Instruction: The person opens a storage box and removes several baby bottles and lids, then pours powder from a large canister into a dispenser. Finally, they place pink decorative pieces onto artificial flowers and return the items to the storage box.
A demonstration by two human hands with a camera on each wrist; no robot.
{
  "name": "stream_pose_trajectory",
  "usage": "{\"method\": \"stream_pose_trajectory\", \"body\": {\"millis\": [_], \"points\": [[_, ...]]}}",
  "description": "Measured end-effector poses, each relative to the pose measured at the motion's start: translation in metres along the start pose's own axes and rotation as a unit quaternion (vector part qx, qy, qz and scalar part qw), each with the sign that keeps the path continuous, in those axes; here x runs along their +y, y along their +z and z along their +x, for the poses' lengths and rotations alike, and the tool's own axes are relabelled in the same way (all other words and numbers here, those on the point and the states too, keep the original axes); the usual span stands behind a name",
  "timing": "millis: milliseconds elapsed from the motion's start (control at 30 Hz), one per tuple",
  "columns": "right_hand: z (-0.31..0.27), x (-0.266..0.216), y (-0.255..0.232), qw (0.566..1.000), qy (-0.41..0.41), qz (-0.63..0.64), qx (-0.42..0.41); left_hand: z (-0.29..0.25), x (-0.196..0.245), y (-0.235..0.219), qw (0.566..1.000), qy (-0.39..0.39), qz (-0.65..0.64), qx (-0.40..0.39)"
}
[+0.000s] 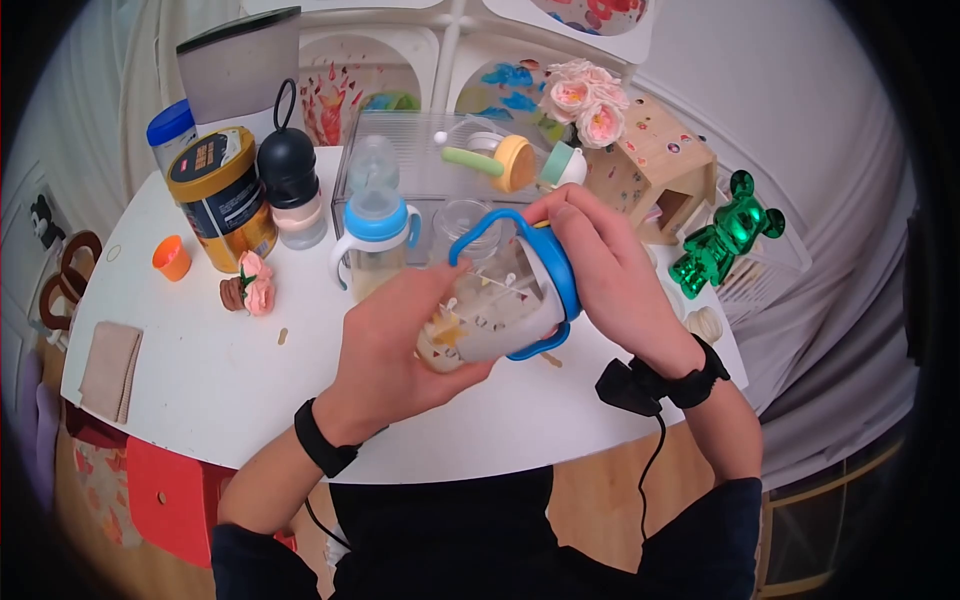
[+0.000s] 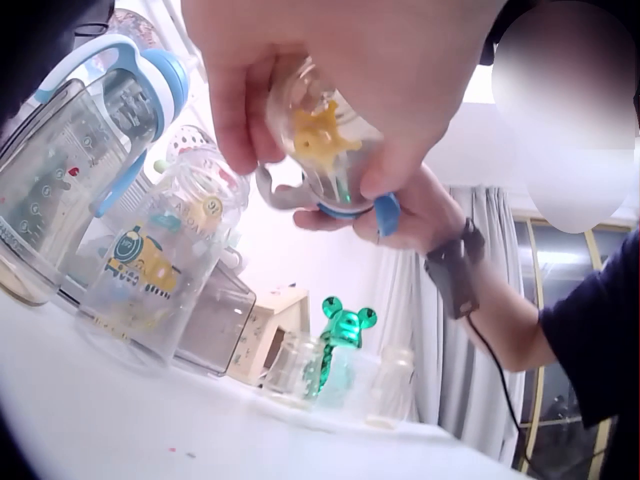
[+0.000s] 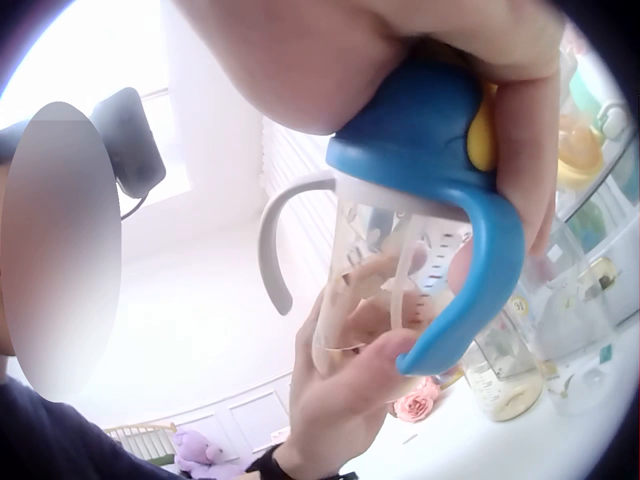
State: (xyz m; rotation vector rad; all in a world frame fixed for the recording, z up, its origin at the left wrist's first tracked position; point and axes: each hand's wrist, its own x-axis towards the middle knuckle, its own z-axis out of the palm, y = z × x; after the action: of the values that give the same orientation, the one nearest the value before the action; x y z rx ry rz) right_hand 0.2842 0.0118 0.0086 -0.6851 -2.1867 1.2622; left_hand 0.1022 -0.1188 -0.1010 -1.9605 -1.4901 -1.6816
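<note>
My left hand (image 1: pixel 385 345) grips the clear body of a baby bottle (image 1: pixel 490 315), tilted above the table with its bottom toward the left. My right hand (image 1: pixel 615 275) holds the bottle's blue lid (image 1: pixel 562 268), fingers over its top. Two curved handles stick out at the sides. In the right wrist view the blue handle (image 3: pixel 490 290) and a grey handle (image 3: pixel 275 245) show, along with a straw (image 3: pixel 402 270) inside the clear wall. A yellow printed figure (image 2: pixel 325 138) is on the body in the left wrist view.
Behind the hands stand a light-blue-collared bottle (image 1: pixel 375 225), an open clear bottle (image 2: pixel 150 265) and a grey rack (image 1: pixel 420 150). To the left are a gold can (image 1: pixel 225 200), a black-topped bottle (image 1: pixel 290 170) and an orange cup (image 1: pixel 172 258). A green bear figure (image 1: pixel 725 240) stands at the right.
</note>
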Motion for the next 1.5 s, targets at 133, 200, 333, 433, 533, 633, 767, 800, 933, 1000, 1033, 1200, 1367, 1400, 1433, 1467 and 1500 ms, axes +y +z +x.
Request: {"method": "stream_pose_trajectory", "body": {"millis": [133, 200, 333, 433, 533, 633, 767, 800, 933, 1000, 1033, 1200, 1367, 1400, 1433, 1467, 1500], "points": [[-0.002, 0.000, 0.006, 0.995, 0.077, 0.051, 0.047, -0.001, -0.004, 0.003, 0.985, 0.087, 0.147, 0.031], [-0.004, -0.001, 0.007, 0.993, 0.082, 0.068, 0.044, -0.003, -0.012, 0.004, 0.976, 0.117, 0.180, 0.035], [-0.005, 0.002, 0.000, 0.996, 0.059, 0.068, 0.026, -0.003, -0.010, 0.006, 0.983, 0.105, 0.147, 0.044], [-0.004, 0.011, -0.010, 0.989, -0.115, -0.042, 0.079, 0.000, -0.003, 0.004, 0.995, 0.064, 0.077, 0.029], [-0.011, -0.024, -0.031, 0.984, -0.095, -0.024, 0.152, 0.002, 0.004, -0.004, 0.999, 0.010, 0.051, -0.003], [-0.012, -0.040, -0.056, 0.976, -0.132, -0.010, 0.175, 0.001, 0.006, -0.007, 0.995, -0.057, 0.054, -0.056], [-0.018, -0.048, -0.082, 0.960, -0.167, -0.043, 0.219, -0.006, 0.008, 0.001, 0.973, -0.167, -0.033, -0.156], [-0.020, -0.050, -0.087, 0.957, -0.173, -0.047, 0.229, -0.006, 0.010, 0.002, 0.963, -0.192, -0.046, -0.183], [-0.027, -0.050, -0.102, 0.937, -0.166, -0.113, 0.287, -0.002, 0.014, 0.002, 0.935, -0.217, -0.028, -0.278], [-0.031, -0.048, -0.110, 0.938, -0.146, -0.143, 0.279, -0.002, 0.017, 0.003, 0.914, -0.245, -0.025, -0.322], [-0.033, -0.047, -0.114, 0.939, -0.135, -0.158, 0.276, -0.001, 0.017, 0.004, 0.904, -0.260, -0.027, -0.339], [-0.037, -0.037, -0.113, 0.957, -0.089, -0.189, 0.201, -0.018, -0.002, 0.012, 0.932, -0.145, 0.035, -0.330], [-0.041, -0.034, -0.090, 0.955, -0.154, -0.179, 0.178, -0.014, 0.002, 0.002, 0.934, -0.128, 0.108, -0.314], [-0.044, -0.038, -0.084, 0.956, -0.158, -0.175, 0.177, -0.014, 0.001, 0.000, 0.934, -0.137, 0.105, -0.314], [-0.046, -0.042, -0.080, 0.958, -0.154, -0.166, 0.174, -0.013, 0.001, -0.002, 0.929, -0.164, 0.100, -0.317], [-0.048, -0.045, -0.075, 0.961, -0.150, -0.158, 0.171, -0.011, 0.002, -0.006, 0.923, -0.192, 0.096, -0.319], [-0.050, -0.048, -0.070, 0.963, -0.145, -0.150, 0.169, -0.010, 0.003, -0.010, 0.917, -0.220, 0.093, -0.319]]}}
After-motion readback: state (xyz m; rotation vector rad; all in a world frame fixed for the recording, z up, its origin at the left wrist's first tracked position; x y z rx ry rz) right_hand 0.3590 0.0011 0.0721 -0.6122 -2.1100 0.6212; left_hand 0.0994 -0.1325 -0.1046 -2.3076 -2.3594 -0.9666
